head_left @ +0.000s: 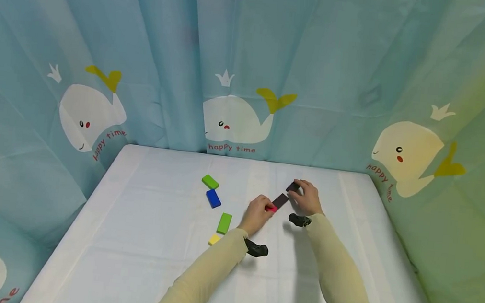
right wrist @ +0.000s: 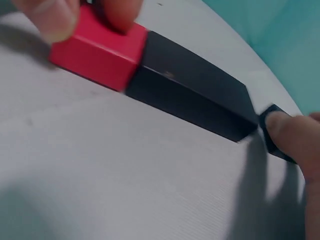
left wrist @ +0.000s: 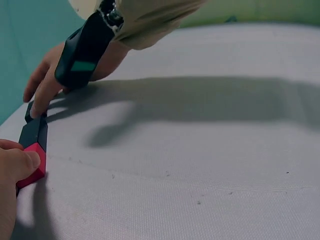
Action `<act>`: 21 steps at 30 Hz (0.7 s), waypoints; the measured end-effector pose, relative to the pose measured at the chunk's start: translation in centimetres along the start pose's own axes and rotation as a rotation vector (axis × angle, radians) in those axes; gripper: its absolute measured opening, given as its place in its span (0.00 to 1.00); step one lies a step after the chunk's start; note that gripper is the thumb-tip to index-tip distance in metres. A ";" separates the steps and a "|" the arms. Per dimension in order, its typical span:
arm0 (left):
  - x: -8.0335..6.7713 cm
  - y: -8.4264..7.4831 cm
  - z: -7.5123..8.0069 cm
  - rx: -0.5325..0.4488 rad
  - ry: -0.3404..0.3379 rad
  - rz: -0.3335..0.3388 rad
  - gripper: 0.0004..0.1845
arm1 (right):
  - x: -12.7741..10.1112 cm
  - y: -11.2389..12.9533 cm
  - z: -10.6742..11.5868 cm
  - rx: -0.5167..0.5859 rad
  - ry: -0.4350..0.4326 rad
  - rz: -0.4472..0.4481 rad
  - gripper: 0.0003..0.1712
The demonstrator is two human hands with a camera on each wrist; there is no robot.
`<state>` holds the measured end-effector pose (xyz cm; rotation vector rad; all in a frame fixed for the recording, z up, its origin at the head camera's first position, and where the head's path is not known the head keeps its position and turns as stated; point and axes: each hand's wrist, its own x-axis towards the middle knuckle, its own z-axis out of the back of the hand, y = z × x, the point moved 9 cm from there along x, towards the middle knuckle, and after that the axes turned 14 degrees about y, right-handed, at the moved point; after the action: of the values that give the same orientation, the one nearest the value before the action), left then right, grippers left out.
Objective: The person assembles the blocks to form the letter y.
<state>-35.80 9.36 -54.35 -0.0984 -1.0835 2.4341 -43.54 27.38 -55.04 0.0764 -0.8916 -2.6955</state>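
Observation:
My left hand (head_left: 256,214) pinches a red block (right wrist: 100,55) between thumb and fingers on the white table. A black rectangular block (right wrist: 192,87) lies end to end with the red one, the two forming a straight row. Beyond its free end, my right hand (head_left: 307,198) grips a second black block (head_left: 293,187), thumb on its near side. In the right wrist view this second black block (right wrist: 274,142) sits close to the row's end, set at an angle to it. Left fingers partly cover the red block, and a dark edge shows beside it under them.
Left of my hands on the table (head_left: 139,239) lie a green block (head_left: 210,182), a blue block (head_left: 213,198), another green block (head_left: 224,223) and a yellow block (head_left: 214,239), partly hidden by my left sleeve. A blue whale-print curtain (head_left: 251,51) stands behind the table.

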 end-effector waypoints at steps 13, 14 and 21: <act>0.1 0.0 0.1 -0.012 -0.011 -0.010 0.06 | -0.6 0.1 0.6 0.117 -0.083 -0.024 0.31; 0.2 0.1 0.0 -0.010 -0.007 -0.006 0.06 | -0.7 0.2 0.7 0.129 -0.081 -0.020 0.31; 0.1 0.2 0.0 -0.001 0.003 0.007 0.06 | -1.5 0.1 0.2 0.122 -0.058 -0.017 0.27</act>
<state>-35.95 9.27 -54.53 -0.1059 -1.0844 2.4390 -42.10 27.81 -54.88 0.0318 -1.0768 -2.6688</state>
